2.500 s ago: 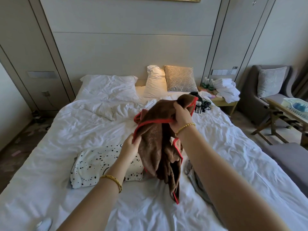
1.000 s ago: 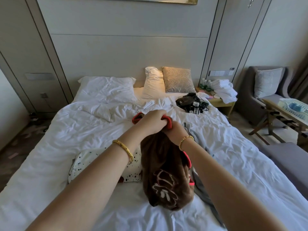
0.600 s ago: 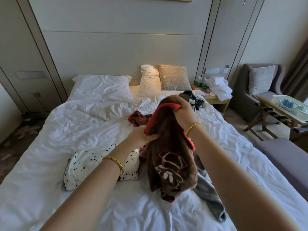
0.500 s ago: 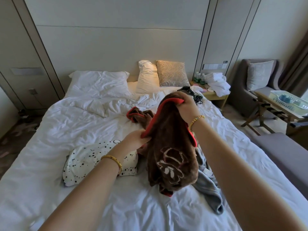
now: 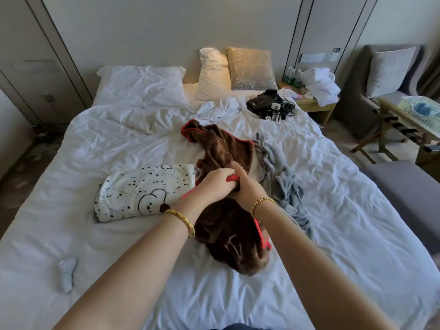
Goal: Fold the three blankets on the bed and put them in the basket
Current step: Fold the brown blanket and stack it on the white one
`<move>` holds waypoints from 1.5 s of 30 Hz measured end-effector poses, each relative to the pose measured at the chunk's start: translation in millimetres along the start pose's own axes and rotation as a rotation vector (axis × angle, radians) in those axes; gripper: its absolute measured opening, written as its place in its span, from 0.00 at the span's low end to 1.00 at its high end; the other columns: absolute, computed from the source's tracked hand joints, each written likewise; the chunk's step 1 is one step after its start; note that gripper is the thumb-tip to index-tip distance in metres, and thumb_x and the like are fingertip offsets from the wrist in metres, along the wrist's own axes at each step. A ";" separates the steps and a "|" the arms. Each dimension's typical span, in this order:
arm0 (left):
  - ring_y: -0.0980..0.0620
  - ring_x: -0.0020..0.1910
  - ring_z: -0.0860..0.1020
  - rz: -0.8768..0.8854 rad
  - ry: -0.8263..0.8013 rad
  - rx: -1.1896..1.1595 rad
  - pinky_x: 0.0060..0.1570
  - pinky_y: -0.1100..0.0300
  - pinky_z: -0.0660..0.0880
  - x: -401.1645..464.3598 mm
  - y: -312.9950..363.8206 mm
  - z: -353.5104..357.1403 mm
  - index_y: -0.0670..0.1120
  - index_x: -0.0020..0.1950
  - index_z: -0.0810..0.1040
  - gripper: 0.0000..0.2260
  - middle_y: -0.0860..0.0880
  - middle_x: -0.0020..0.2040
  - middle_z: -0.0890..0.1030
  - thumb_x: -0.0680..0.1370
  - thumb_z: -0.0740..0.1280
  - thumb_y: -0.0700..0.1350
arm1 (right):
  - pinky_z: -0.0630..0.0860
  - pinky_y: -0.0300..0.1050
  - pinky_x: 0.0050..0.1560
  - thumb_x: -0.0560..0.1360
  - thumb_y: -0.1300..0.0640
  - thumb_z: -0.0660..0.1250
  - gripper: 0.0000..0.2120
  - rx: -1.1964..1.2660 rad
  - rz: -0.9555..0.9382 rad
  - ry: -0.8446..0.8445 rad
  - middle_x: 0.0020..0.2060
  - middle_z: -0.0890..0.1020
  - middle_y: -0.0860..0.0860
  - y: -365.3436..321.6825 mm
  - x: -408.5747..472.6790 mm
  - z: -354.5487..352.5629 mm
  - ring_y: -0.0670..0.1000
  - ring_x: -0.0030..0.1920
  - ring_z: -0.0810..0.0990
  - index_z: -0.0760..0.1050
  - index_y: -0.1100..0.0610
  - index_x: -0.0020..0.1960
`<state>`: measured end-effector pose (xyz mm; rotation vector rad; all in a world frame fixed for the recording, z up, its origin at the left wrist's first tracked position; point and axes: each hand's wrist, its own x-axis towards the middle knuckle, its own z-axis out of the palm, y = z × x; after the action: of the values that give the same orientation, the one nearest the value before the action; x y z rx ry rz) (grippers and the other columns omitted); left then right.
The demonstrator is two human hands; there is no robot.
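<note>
change: brown fleece blanket with red trim (image 5: 223, 163) dropped from mid-air onto white bed (image 5: 107, 144) centre | left hand (image 5: 215, 183) + right hand (image 5: 246, 186) now together, both grips closed on red edge | spotted white blanket (image 5: 142, 191) left, folded | grey blanket (image 5: 281, 177) right, crumpled | step: matching corners, first fold just starting

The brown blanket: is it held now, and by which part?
Yes. Both hands, left hand and right hand, grip the brown blanket together at its red-trimmed edge, bunched between them.

Beige panelled wall (image 5: 166, 27), grey armchair (image 5: 381, 75) (cushioned), wooden nightstand (image 5: 316, 107), patterned floor (image 5: 21, 172)
</note>
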<state>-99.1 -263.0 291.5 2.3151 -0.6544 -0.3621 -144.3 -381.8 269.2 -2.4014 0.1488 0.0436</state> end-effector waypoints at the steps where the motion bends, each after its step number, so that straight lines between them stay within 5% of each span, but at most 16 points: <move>1: 0.55 0.38 0.75 0.003 0.009 -0.030 0.34 0.64 0.66 -2.9 2.2 4.6 0.56 0.39 0.72 0.06 0.55 0.37 0.76 0.76 0.63 0.48 | 0.71 0.40 0.52 0.73 0.61 0.66 0.26 0.061 0.004 0.063 0.54 0.80 0.54 6.7 -2.5 -2.2 0.55 0.55 0.79 0.65 0.49 0.69; 3: 0.57 0.35 0.75 -0.011 0.002 -0.043 0.33 0.64 0.66 -8.3 2.3 12.9 0.56 0.39 0.71 0.07 0.56 0.35 0.75 0.74 0.65 0.54 | 0.72 0.41 0.49 0.71 0.67 0.60 0.16 0.171 0.038 0.145 0.45 0.82 0.53 19.4 -10.2 -10.4 0.54 0.51 0.79 0.78 0.53 0.53; 5: 0.58 0.37 0.75 -0.060 -0.029 0.017 0.34 0.62 0.67 -14.4 0.1 20.4 0.57 0.42 0.69 0.10 0.57 0.38 0.76 0.70 0.68 0.58 | 0.70 0.39 0.46 0.68 0.70 0.57 0.18 0.220 0.022 0.181 0.41 0.81 0.50 26.4 -19.3 -20.2 0.51 0.47 0.78 0.78 0.51 0.45; 10: 0.49 0.57 0.76 -0.103 -0.158 0.167 0.58 0.55 0.71 -33.7 0.5 49.6 0.54 0.47 0.77 0.07 0.53 0.51 0.80 0.75 0.62 0.54 | 0.72 0.39 0.40 0.67 0.71 0.55 0.24 0.232 -0.124 0.239 0.41 0.77 0.48 30.8 -37.3 -54.1 0.49 0.40 0.75 0.77 0.49 0.52; 14: 0.44 0.49 0.78 -0.111 -0.051 0.320 0.52 0.48 0.75 -53.8 14.9 65.3 0.54 0.41 0.71 0.07 0.49 0.47 0.80 0.73 0.60 0.56 | 0.69 0.33 0.25 0.67 0.72 0.53 0.25 0.302 -0.120 0.315 0.33 0.75 0.46 47.9 -56.0 -87.7 0.45 0.28 0.72 0.76 0.47 0.50; 20: 0.46 0.52 0.78 -0.473 -0.186 0.624 0.53 0.54 0.74 -98.4 4.6 96.6 0.49 0.55 0.77 0.16 0.48 0.52 0.80 0.76 0.59 0.58 | 0.70 0.30 0.30 0.68 0.74 0.51 0.22 0.541 0.000 0.552 0.33 0.76 0.46 82.9 -87.5 -117.0 0.46 0.33 0.73 0.75 0.50 0.44; 23: 0.42 0.52 0.78 -0.613 -0.093 0.282 0.57 0.50 0.74 -117.3 0.1 114.9 0.44 0.58 0.77 0.17 0.42 0.53 0.81 0.80 0.55 0.53 | 0.66 0.26 0.25 0.71 0.70 0.54 0.18 0.416 0.017 0.405 0.32 0.75 0.46 99.1 -95.2 -124.5 0.44 0.31 0.71 0.75 0.51 0.46; 26: 0.40 0.53 0.79 -0.562 0.212 -0.143 0.53 0.54 0.74 -111.0 19.2 111.5 0.40 0.56 0.76 0.10 0.39 0.52 0.81 0.79 0.59 0.42 | 0.67 0.31 0.31 0.74 0.68 0.57 0.13 0.353 0.005 0.270 0.31 0.74 0.46 102.6 -103.0 -114.9 0.45 0.33 0.71 0.76 0.54 0.45; 30: 0.47 0.53 0.74 -0.445 0.514 -0.305 0.54 0.54 0.73 -97.2 53.3 95.8 0.48 0.64 0.68 0.20 0.50 0.53 0.72 0.76 0.54 0.33 | 0.66 0.27 0.30 0.74 0.69 0.58 0.18 0.315 -0.092 0.123 0.28 0.72 0.44 96.6 -111.5 -105.6 0.40 0.30 0.69 0.71 0.49 0.34; 33: 0.48 0.55 0.72 -0.239 0.455 -0.263 0.56 0.53 0.72 -90.2 74.7 95.9 0.53 0.41 0.78 0.20 0.52 0.53 0.72 0.71 0.56 0.29 | 0.66 0.25 0.28 0.74 0.69 0.58 0.18 0.316 -0.132 0.033 0.28 0.74 0.44 87.5 -112.1 -110.1 0.41 0.29 0.71 0.73 0.48 0.35; 35: 0.46 0.60 0.70 -0.144 0.381 -0.163 0.61 0.57 0.67 -86.9 84.8 105.3 0.50 0.36 0.75 0.13 0.48 0.58 0.71 0.70 0.60 0.32 | 0.68 0.25 0.33 0.73 0.70 0.58 0.15 0.320 -0.180 -0.019 0.33 0.78 0.47 78.1 -113.2 -114.5 0.43 0.34 0.74 0.77 0.52 0.42; 37: 0.50 0.61 0.71 -0.093 0.265 -0.171 0.57 0.62 0.67 -84.9 90.5 116.4 0.49 0.53 0.71 0.14 0.52 0.59 0.69 0.68 0.64 0.42 | 0.73 0.31 0.43 0.73 0.71 0.58 0.15 0.343 -0.226 -0.033 0.40 0.80 0.51 67.7 -115.2 -117.9 0.45 0.42 0.76 0.79 0.58 0.49; 40: 0.72 0.56 0.69 -0.092 0.180 -0.365 0.50 0.74 0.70 -78.2 94.1 128.3 0.56 0.73 0.51 0.45 0.70 0.57 0.64 0.64 0.74 0.48 | 0.73 0.26 0.45 0.74 0.70 0.59 0.14 0.371 -0.278 -0.074 0.41 0.80 0.48 56.8 -120.3 -124.1 0.41 0.42 0.77 0.79 0.56 0.49; 41: 0.70 0.58 0.71 -0.083 0.212 -0.371 0.51 0.72 0.73 -77.1 95.6 128.7 0.53 0.72 0.56 0.43 0.67 0.58 0.67 0.63 0.75 0.46 | 0.72 0.23 0.42 0.74 0.69 0.60 0.14 0.360 -0.300 -0.107 0.39 0.79 0.46 54.9 -121.5 -126.1 0.38 0.41 0.76 0.79 0.53 0.48; 43: 0.47 0.55 0.77 -0.056 0.373 -0.214 0.51 0.54 0.76 -76.7 96.8 125.4 0.46 0.52 0.76 0.16 0.50 0.52 0.77 0.65 0.72 0.42 | 0.71 0.22 0.40 0.74 0.67 0.62 0.10 0.335 -0.328 -0.146 0.39 0.79 0.47 55.4 -121.3 -127.0 0.39 0.40 0.76 0.79 0.54 0.47; 45: 0.42 0.49 0.76 -0.094 0.543 0.018 0.45 0.53 0.74 -80.9 100.6 115.4 0.45 0.38 0.77 0.03 0.44 0.48 0.76 0.69 0.69 0.43 | 0.72 0.27 0.41 0.74 0.62 0.66 0.05 0.338 -0.307 -0.101 0.39 0.79 0.50 59.7 -120.1 -124.4 0.45 0.41 0.76 0.78 0.59 0.49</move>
<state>-251.1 -345.6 283.8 2.3182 -0.2790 0.2311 -272.0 -497.8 330.3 -2.0549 -0.2426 -0.0034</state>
